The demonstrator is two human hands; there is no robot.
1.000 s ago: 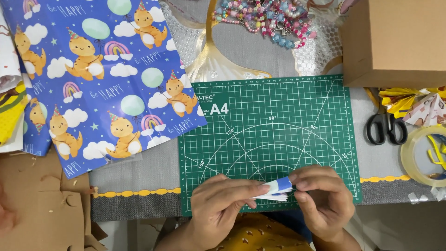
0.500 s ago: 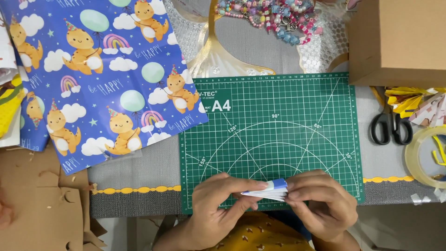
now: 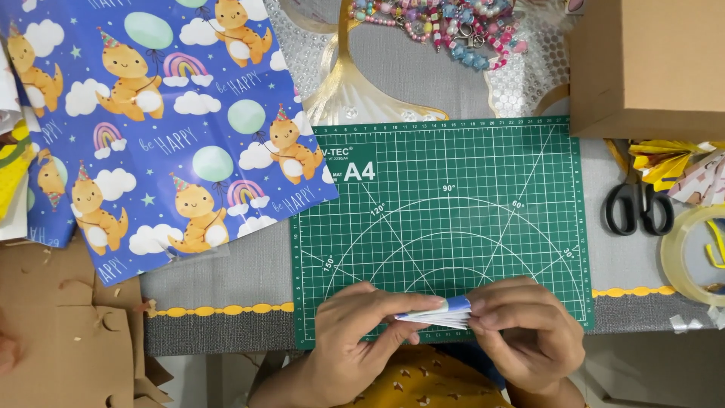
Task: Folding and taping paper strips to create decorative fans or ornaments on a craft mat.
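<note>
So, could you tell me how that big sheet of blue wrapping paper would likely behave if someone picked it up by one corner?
The wrapping paper looks thin and shows fold creases, so it would probably droop and flop rather than stay flat. It seems light for its spread, so a push might slide it across the grey table. Its lower edge looks slightly lifted, so it may catch and crumple.

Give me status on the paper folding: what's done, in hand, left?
Done: the small blue-and-white folded paper piece already shows several stacked pleats. In hand: left hand and right hand pinch it over the green cutting mat. Left: scissors and tape roll lie apart, untouched.
</note>
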